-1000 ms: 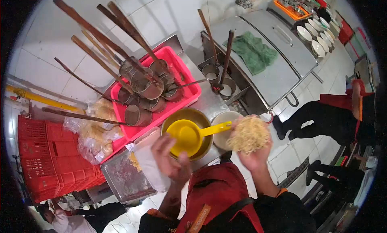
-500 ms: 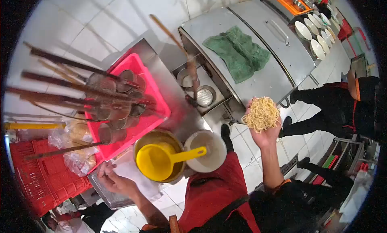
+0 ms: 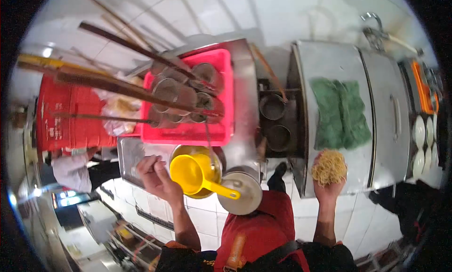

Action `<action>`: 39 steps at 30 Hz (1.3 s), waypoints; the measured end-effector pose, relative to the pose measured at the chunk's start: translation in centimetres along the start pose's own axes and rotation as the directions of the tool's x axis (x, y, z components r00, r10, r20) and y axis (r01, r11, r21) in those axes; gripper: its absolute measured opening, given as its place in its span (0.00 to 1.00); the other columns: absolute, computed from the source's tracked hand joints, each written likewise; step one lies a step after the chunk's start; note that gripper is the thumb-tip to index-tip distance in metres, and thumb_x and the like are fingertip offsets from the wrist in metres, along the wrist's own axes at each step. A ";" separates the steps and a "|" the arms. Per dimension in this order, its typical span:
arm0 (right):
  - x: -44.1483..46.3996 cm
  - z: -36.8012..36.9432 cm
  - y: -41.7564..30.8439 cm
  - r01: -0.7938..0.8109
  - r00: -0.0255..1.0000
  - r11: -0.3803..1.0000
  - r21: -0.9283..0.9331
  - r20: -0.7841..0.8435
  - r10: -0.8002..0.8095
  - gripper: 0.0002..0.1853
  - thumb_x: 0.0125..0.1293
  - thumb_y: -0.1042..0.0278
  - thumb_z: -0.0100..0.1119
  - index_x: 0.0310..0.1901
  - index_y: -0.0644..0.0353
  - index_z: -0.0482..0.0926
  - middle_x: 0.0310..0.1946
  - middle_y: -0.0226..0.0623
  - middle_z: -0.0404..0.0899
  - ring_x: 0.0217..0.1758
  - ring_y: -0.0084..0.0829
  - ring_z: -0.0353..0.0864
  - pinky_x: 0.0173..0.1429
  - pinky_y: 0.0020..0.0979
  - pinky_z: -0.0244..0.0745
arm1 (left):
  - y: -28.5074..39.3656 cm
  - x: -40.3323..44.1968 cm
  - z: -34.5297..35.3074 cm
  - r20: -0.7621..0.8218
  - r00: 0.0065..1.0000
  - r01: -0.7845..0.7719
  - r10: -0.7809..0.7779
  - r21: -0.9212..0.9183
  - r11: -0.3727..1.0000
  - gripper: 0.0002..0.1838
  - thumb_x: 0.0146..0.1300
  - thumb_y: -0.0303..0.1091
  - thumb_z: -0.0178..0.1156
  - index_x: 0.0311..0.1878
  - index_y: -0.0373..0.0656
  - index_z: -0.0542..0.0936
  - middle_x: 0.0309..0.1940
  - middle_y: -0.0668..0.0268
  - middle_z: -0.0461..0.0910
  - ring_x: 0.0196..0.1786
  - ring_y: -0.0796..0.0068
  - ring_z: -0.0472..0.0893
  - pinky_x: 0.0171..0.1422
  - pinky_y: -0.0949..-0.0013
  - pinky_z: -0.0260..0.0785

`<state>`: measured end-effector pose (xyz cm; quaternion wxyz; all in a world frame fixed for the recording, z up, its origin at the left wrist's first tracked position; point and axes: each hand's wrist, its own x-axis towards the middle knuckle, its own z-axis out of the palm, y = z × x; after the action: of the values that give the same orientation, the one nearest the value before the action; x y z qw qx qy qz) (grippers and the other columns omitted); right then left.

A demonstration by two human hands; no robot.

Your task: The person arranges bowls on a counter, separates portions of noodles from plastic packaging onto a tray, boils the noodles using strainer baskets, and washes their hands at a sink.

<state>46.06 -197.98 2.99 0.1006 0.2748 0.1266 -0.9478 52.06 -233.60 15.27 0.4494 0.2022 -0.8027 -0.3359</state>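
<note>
A clump of yellow noodles [image 3: 328,166] rests in my right hand [image 3: 328,191], whose palm and fingers cup it from below in front of the steel counter. My left hand [image 3: 160,180] is raised with its fingers loosely bent and apart, and nothing shows in it. It hovers beside a large yellow plastic dipper [image 3: 188,172] and over the edge of a clear plastic tray [image 3: 129,154]. The dipper lies across a metal pot [image 3: 219,164], its handle reaching over a pale bucket [image 3: 248,196].
Several long-handled noodle strainers [image 3: 172,95] stand in a pink basket [image 3: 227,93], handles jutting left. Right of it are sunken wells [image 3: 278,138] and a steel-topped unit [image 3: 325,60] with a green towel [image 3: 341,114]. Red crates [image 3: 70,116] stand left. Another person's dark clothing [image 3: 414,206] shows at right.
My view has turned, and the noodles now appear lower and farther right, in front of the steel unit. My left hand has lifted toward the yellow dipper. The noodles stay in my right hand.
</note>
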 end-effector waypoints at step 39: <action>-11.3 0.2 11.3 0.351 0.936 0.932 0.086 0.005 -0.353 0.21 0.63 0.57 0.49 0.53 0.62 0.71 0.52 0.48 0.71 0.54 0.41 0.70 0.59 0.40 0.67 | -7.5 17.7 -2.1 0.434 0.873 -0.088 0.221 -0.306 0.948 0.06 0.58 0.24 0.58 0.38 0.35 0.76 0.24 0.61 0.77 0.22 0.79 0.73 0.28 0.74 0.64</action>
<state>58.27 -207.35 7.21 -0.0811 0.2423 0.1329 -0.9576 44.93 -250.60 21.03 0.2942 -0.0138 -0.8453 -0.4458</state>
